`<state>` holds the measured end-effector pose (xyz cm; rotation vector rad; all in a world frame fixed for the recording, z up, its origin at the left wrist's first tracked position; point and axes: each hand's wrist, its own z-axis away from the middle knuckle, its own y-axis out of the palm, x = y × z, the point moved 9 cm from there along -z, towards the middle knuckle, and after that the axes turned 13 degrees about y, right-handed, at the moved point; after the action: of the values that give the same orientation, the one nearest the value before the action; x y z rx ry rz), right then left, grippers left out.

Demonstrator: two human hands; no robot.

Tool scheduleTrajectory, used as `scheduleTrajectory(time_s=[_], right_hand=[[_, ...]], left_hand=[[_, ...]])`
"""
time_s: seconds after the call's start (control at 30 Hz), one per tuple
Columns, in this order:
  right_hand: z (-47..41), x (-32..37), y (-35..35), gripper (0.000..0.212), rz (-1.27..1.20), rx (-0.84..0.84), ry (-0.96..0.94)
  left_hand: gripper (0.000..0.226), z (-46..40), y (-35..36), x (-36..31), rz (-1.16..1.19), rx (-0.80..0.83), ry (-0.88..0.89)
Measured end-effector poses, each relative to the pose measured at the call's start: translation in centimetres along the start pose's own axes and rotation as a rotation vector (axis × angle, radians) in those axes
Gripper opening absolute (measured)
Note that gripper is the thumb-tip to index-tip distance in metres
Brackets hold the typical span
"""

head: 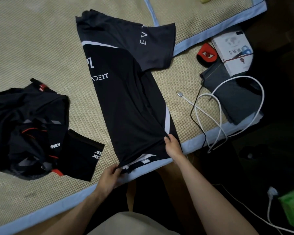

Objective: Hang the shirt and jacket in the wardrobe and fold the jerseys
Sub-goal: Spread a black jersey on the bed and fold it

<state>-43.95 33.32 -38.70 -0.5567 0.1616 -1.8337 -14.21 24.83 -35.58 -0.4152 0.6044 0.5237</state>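
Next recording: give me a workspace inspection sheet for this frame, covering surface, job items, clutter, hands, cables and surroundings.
Surface: woven bed mat with light blue edging.
Job's things: dark jersey laid lengthwise, one side folded in, a sleeve spread to the right; pile of dark jerseys at left, unfolded.
Clutter: white box, red and black pouch, folded grey cloth, all at right.
Hands: left hand grips the jersey's hem; right hand pinches its right edge.
Cables: white cable and black cable loop across the mat edge.
Surroundings: dark floor, green object at lower right.
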Motion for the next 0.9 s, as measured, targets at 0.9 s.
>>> scheduleTrajectory(time_s=[0.9], right_hand=[[-0.3, -4.4, -2.3, 0.022, -0.121, 0.158, 0.100]], left_hand=[[0.022, 2.5, 0.3, -0.5, -0.790, 0.015, 0.242]])
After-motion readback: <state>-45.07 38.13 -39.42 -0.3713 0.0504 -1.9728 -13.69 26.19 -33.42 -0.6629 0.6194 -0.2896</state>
